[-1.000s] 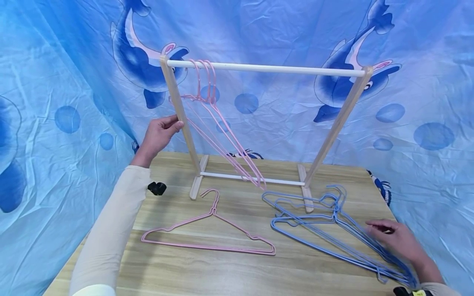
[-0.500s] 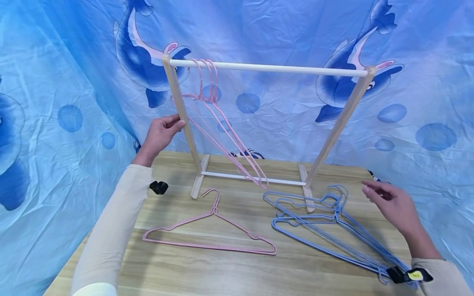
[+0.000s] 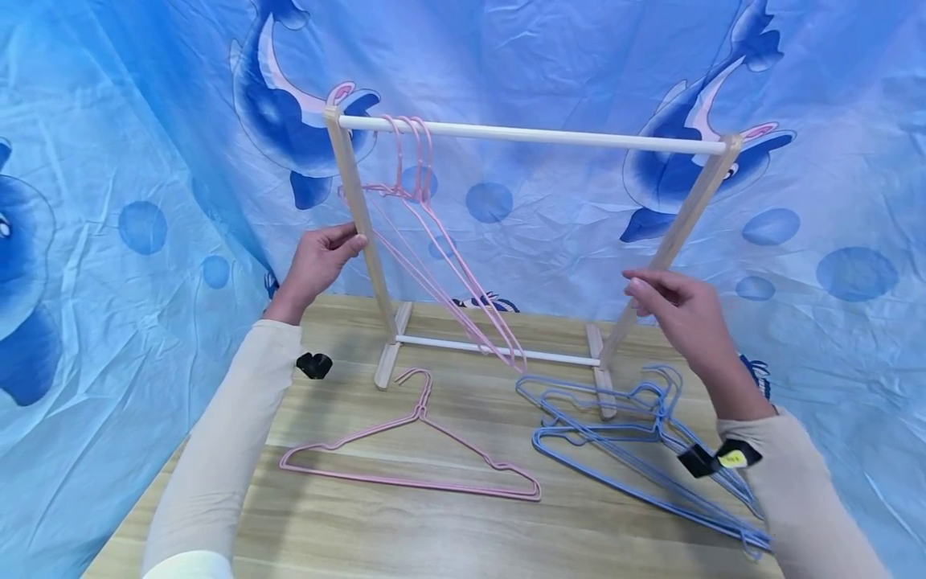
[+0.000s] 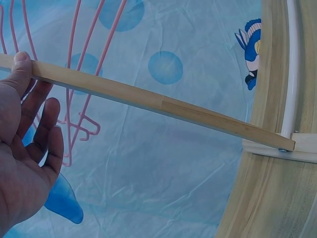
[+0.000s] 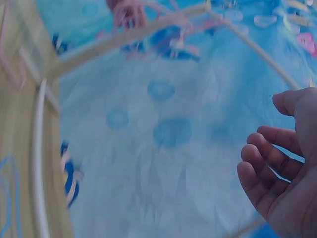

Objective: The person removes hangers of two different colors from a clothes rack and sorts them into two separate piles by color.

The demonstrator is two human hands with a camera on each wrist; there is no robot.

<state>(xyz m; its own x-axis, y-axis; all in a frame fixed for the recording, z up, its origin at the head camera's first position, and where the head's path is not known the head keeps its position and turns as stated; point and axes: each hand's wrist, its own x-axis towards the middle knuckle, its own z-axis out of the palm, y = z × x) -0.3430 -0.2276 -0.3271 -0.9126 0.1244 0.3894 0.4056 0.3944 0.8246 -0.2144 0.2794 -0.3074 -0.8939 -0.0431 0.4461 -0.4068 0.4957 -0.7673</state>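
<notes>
My left hand [image 3: 318,261] pinches the left wooden post [image 4: 124,91] of a small hanger rack, thumb on its near side. Three pink wire hangers [image 3: 418,165] hang by their hooks from the white top rail [image 3: 535,134], close to that post. My right hand [image 3: 680,314] is raised in front of the right post [image 3: 690,213], its fingers loosely bent with nothing between them in the right wrist view [image 5: 282,173]. Below it, several blue hangers [image 3: 660,414] lie overlapped on the table, partly hidden by my right forearm. Pink hangers [image 3: 419,412] lie nearly aligned in front of the rack.
The rack stands near the back of the wood-grain table [image 3: 405,539] on two wooden feet [image 3: 387,366], joined by a white lower bar [image 3: 448,345]. Blue dolphin-print cloth [image 3: 550,241] closes in the back and sides.
My right hand has risen from beside the blue hangers and moved forward and left to the right post. My left hand stays on the left post.
</notes>
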